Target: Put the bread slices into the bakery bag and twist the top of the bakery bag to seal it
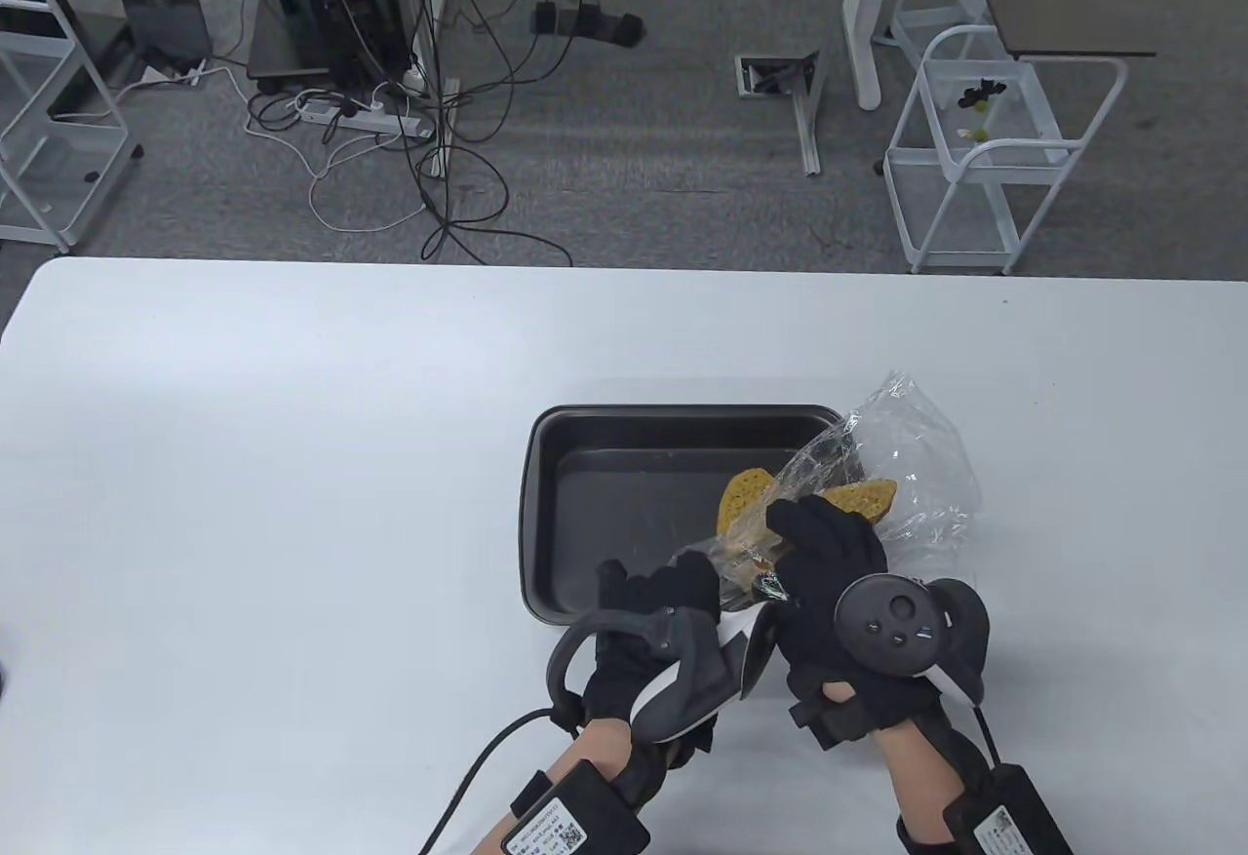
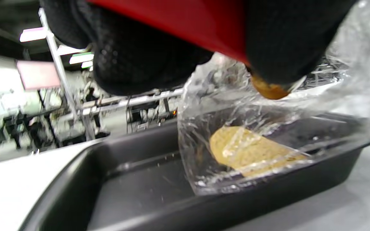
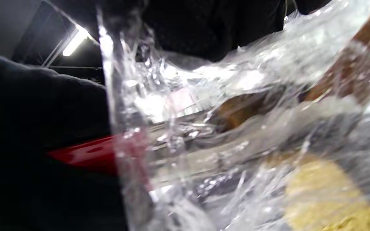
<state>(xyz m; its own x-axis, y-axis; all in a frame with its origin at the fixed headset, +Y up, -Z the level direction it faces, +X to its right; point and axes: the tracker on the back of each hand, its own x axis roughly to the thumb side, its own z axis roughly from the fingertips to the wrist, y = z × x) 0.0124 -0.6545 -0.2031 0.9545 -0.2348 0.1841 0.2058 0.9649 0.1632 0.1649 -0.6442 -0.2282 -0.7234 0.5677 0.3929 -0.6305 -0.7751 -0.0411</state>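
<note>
Clear bakery bag (image 1: pixel 892 465) lying tilted over the near right corner of a dark baking tray (image 1: pixel 585 465) on the white counter (image 1: pixel 244 465), far end spilling past the tray's right rim, pretty crumpled. Two yellowish bread slices (image 1: pixel 746 496) already inside, one over the tray, the other (image 1: pixel 863 494) further right; same slice (image 2: pixel 249 154) seen through the plastic in the left wrist view. Right hand (image 1: pixel 829 567) on the near end of the bag, fingers curled over the plastic and gripping it. Left hand (image 1: pixel 668 602) right beside it at the bag's mouth, fingers bent in toward the plastic, but can't tell for sure whether actually pinching it. Right wrist view just blurry plastic (image 3: pixel 204 128) and glove up close. Cables and white carts on the floor behind.
</note>
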